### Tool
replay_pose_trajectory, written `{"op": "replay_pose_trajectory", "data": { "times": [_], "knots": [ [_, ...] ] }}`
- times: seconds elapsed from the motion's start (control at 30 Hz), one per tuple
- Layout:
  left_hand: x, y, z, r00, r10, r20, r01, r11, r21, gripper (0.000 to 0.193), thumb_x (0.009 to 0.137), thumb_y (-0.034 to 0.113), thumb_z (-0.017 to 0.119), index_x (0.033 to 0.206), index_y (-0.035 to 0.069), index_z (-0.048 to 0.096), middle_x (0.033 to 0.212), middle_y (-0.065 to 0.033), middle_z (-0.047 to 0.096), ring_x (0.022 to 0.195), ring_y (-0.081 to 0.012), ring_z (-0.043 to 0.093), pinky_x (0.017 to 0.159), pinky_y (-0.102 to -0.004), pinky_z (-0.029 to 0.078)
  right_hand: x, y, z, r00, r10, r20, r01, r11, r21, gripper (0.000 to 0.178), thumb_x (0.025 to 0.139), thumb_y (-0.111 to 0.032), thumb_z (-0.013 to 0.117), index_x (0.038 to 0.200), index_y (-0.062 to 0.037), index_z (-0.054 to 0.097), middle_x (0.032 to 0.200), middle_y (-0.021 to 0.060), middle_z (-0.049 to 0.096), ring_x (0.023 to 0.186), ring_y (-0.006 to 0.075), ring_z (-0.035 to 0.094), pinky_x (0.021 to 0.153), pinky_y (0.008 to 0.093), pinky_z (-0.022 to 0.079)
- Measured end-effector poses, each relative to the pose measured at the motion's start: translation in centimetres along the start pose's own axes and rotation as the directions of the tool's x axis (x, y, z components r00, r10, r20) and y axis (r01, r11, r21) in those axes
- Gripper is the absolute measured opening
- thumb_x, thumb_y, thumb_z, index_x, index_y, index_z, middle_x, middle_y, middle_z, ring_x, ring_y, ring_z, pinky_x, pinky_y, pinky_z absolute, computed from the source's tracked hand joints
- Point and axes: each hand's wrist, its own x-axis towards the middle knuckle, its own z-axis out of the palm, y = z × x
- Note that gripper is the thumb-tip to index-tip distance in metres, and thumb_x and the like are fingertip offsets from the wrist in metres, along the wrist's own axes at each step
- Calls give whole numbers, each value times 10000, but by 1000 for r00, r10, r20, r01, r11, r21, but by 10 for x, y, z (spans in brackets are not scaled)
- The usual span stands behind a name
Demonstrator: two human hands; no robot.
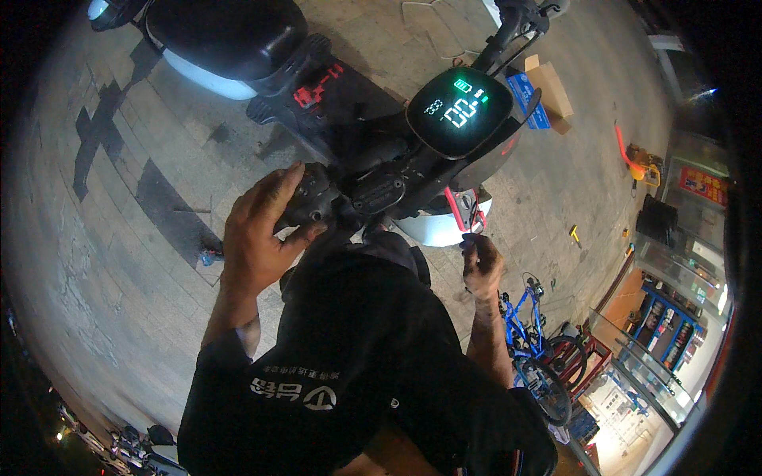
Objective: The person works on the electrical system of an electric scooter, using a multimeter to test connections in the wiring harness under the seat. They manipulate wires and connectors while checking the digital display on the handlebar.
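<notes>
An electric scooter stands before me, its round dashboard display [459, 111] lit with green and white figures. My left hand [262, 218] curls around a black handlebar part [313, 197], thumb below and fingers on top. Its exact kind is too dark to tell. To the right, a red multimeter [464, 209] with thin dark leads rests by the white front fender [436, 230]. Just below the multimeter is my right hand [482, 268], its fingers pinched together. Whatever they hold is too small and dark to name.
The scooter's black seat [230, 36] is at the upper left. An open cardboard box [549, 91] lies on the paved floor beyond the display. A yellow-handled tool [575, 236] and a blue bicycle [524, 317] are at the right, near shop shelves [671, 325].
</notes>
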Motion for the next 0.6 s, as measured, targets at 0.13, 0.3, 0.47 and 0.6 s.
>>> {"op": "replay_pose_trajectory", "data": {
  "times": [0.13, 0.3, 0.47, 0.6],
  "knots": [
    [1, 0, 0, 999, -33, 17, 34, 999, -32, 744, 671, 174, 844, 1341, 113, 529, 1189, -192, 616, 1071, -364, 619, 885, -425, 505, 2, -4, 0, 1000, -13, 11, 13, 1000, -7, 168, 903, -82, 558, 994, 19, 656, 853, 163, 688, 801, 233, 675, 737, 335, 515],
    [0, -2, -1, 999, -20, 35, 20, 1000, 0, 754, 674, 194, 828, 1344, 54, 511, 1260, -193, 586, 1119, -385, 580, 939, -422, 473, 4, -7, -1, 999, -21, 25, 21, 1000, -6, 171, 904, -87, 557, 994, 21, 655, 853, 157, 682, 802, 224, 665, 744, 329, 508],
    [-4, -3, 1, 1000, 21, -1, -21, 997, 77, 725, 698, 206, 830, 1352, 132, 525, 1214, -178, 612, 1092, -356, 604, 895, -414, 498, 7, -8, 0, 1000, -7, 29, 7, 1000, 4, 171, 905, -87, 556, 991, 25, 651, 850, 154, 680, 798, 222, 663, 738, 328, 506],
    [-5, -5, 2, 998, 62, -14, -61, 995, 76, 700, 716, 221, 820, 1349, 148, 530, 1216, -171, 615, 1087, -354, 605, 896, -406, 497, 8, -8, 1, 999, -21, 29, 20, 1000, 22, 166, 903, -79, 556, 992, 26, 649, 850, 155, 680, 793, 223, 663, 731, 329, 505]
  ]
}}
